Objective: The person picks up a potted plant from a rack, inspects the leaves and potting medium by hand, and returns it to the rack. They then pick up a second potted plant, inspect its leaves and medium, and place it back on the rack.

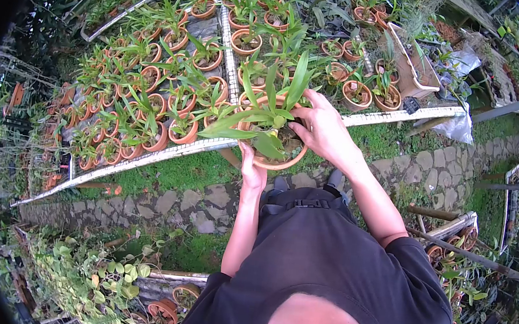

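Observation:
A terracotta pot [298, 158] with a leafy, orchid-like plant [275, 118] is held up in front of my body, by the edge of the bench. My left hand [252, 171] grips the pot's near left side, the thumb up by the rim and the other fingers mostly hidden beneath. Over the pot's right rim reaches my right hand [321, 125], its fingers and thumb curled together at the base of the plant against a leaf. Long green leaves spread out on both sides, and dark potting material shows inside the pot.
A white-edged bench [139, 161] carries many similar potted plants in rows. At its right end stand a rectangular planter [415, 77] and a plastic bag [456, 127]. Below run a stone path [195, 203] and grass. Leafy vines [102, 278] grow behind me on the left.

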Motion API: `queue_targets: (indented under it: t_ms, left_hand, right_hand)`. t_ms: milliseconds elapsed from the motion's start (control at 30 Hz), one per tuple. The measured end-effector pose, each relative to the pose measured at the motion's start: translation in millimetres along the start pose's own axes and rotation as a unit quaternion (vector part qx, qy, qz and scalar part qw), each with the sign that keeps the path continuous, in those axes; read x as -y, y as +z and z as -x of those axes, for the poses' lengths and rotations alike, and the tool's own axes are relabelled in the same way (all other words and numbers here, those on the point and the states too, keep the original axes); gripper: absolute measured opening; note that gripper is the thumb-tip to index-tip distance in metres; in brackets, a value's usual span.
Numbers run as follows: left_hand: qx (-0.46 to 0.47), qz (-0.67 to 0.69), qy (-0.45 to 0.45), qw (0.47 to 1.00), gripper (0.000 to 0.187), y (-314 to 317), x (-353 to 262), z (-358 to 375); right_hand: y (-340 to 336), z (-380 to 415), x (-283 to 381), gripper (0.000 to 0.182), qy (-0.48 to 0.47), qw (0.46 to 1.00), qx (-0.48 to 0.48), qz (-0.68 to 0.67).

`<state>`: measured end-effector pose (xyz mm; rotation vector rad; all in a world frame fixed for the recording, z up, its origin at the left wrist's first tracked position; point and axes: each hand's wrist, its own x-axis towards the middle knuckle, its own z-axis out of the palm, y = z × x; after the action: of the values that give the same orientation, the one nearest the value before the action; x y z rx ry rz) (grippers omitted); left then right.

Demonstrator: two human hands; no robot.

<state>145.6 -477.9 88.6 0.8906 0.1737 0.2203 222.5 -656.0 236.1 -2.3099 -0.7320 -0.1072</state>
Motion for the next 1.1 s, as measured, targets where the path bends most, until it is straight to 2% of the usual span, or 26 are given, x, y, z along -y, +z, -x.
queue_targets:
  t_ms: [300,400,500,600,700,800,1000,1100]
  left_hand:
    - [0.008,0.013,-0.001,1.0,0.063,-5,-8,-6]
    - [0.015,0.007,0.005,1.0,0.062,-6,-11,-8]
    - [0.018,0.002,0.007,1.0,0.061,-9,-10,-10]
    - [0.009,-0.004,0.008,1.0,0.061,-10,-9,-11]
    - [0.003,-0.009,0.006,1.0,0.061,-7,-12,-11]
    - [0.001,-0.007,-0.001,1.0,0.061,-5,-11,-10]
    - [0.007,-0.007,-0.012,1.0,0.063,-1,-14,-9]
    - [0.012,-0.013,-0.014,1.0,0.063,3,-18,-8]
  right_hand:
    - [14,-8,0,0.022,0.022,0.998,-0.007,-0.06]
    - [21,-10,-3,0.023,-0.006,0.998,-0.027,-0.063]
    - [22,-13,2,0.042,0.015,1.0,-0.004,-0.025]
    - [26,-14,-4,0.044,0.015,1.0,0.008,-0.022]
    - [22,-11,-1,0.043,0.042,0.998,0.026,-0.049]
    - [15,-10,5,0.027,0.01,0.998,0.004,-0.069]
    - [12,-10,-5,0.028,-0.022,0.996,0.015,-0.082]
    - [8,-13,-7,0.032,0.021,0.997,0.064,-0.048]
